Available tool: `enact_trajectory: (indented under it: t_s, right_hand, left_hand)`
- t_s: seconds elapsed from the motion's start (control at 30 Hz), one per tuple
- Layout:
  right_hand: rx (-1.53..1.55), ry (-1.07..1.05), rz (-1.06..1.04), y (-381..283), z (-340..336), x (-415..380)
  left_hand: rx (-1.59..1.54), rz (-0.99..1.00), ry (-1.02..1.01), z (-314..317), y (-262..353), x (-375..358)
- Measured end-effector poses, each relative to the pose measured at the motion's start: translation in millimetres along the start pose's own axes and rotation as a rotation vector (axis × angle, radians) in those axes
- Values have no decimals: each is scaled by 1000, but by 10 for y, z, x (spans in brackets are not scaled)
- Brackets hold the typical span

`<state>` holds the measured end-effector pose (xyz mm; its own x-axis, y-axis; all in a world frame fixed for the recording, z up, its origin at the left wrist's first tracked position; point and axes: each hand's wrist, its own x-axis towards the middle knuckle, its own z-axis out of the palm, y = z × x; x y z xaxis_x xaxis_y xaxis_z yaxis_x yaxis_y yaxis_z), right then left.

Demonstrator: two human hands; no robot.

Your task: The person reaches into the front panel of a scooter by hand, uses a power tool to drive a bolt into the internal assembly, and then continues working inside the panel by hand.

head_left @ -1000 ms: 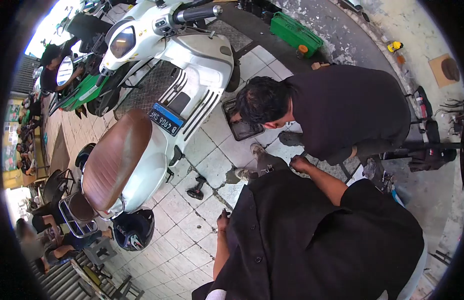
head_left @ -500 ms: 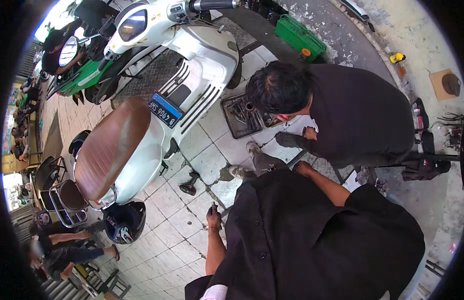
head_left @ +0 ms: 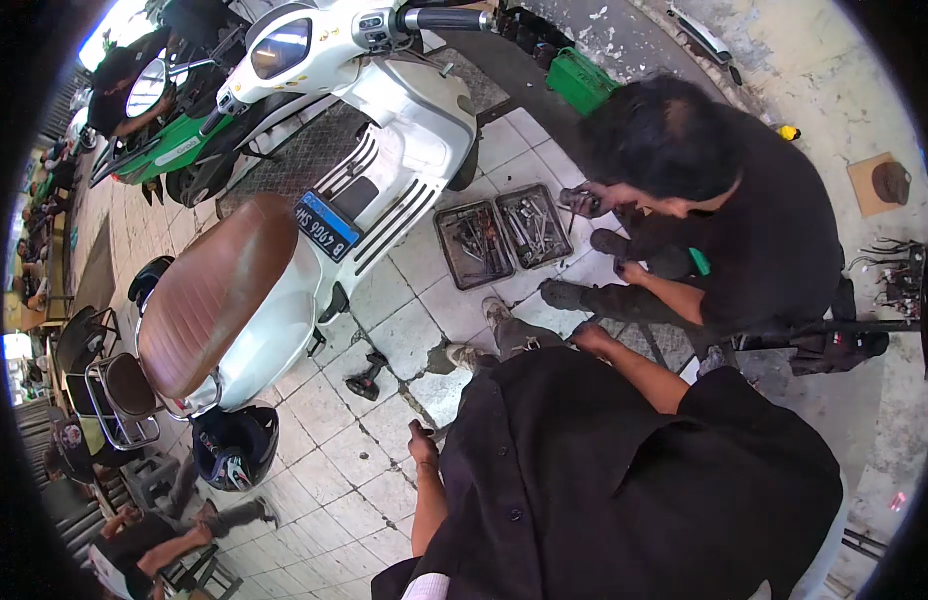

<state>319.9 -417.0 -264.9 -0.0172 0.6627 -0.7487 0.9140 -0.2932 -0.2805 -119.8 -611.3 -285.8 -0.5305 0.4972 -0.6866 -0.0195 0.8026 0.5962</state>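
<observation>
Low in the centre, my left hand [head_left: 422, 446] hangs beside my left thigh with its fingers curled; whatever it holds is too small and dark to name. My right hand [head_left: 591, 340] lies by my right knee, its fingers mostly hidden. Between my hands are my legs and shoes [head_left: 497, 314] on the tiled floor [head_left: 389, 340]. Past my feet lie two trays, one with dark tools [head_left: 474, 243] and one with wrenches [head_left: 533, 226]. A co-worker in black [head_left: 774, 215] crouches at the right, one hand raised with a dark part [head_left: 581, 202] in it.
A white scooter [head_left: 414, 120] with a brown seat [head_left: 219, 290] stands at the left. A dark power tool [head_left: 367, 378] lies on the tiles near it, and a helmet [head_left: 234, 447] is behind. A green box [head_left: 581, 80] stands beyond the trays. Other people are at the lower left.
The co-worker has leaned back to the right and raised a hand with a dark part, uncovering the wrench tray. My left hand has lowered slightly, and the dark object above it no longer shows clearly.
</observation>
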Motion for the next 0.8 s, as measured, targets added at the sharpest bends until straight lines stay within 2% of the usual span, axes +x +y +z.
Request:
enact_trajectory:
  t_s: [0.03, 0.07, 0.13, 0.17, 0.2, 0.27, 0.33, 0.4, 0.43, 0.47, 0.53, 0.6, 0.7, 0.73, 0.77, 0.8]
  right_hand:
    - [22, 96, -67, 79, 113, 125]
    - [24, 97, -67, -15, 48, 50]
    - [184, -15, 93, -419, -232, -183]
    - [170, -30, 110, -491, -273, -182]
    - [173, -30, 107, -505, -267, -163]
    - [22, 58, -23, -483, -240, -130]
    - [40, -7, 66, -434, -187, -33]
    - [128, 66, 80, -474, -217, -117]
    - [132, 68, 86, -474, -210, -158]
    - [136, 54, 93, -477, -190, -176]
    - [150, 63, 100, -514, -259, -150]
    - [191, -27, 90, -559, -297, -213]
    - [202, 36, 51, -602, -269, -164]
    - [218, 46, 60, -505, -162, 65]
    - [84, -46, -111, -340, 62, 458]
    - [22, -91, -194, -371, 31, 519]
  left_hand:
    - [-85, -38, -34, -68, 7, -22]
    - [-84, -37, -35, -91, -2, -30]
    - [216, 294, 110, -189, -75, -47]
    - [239, 395, 168, -214, -101, 8]
    - [240, 397, 170, -250, -136, 45]
    - [32, 82, 147, -307, -211, 94]
    - [40, 78, 175, -361, -248, 188]
    - [-335, -291, 19, -398, 274, -109]
    - [-336, -380, -138, -444, 80, 38]
    - [-331, -374, -143, -450, 25, 19]
    - [-187, -196, -194, -346, -6, 53]
    - [-132, -163, -245, -282, -82, 180]
    - [-21, -127, -325, -266, -455, 400]
    - [93, -59, -359, -240, -631, 543]
    - [207, 11, -392, -234, -701, 638]
    - [222, 21, -398, -233, -692, 656]
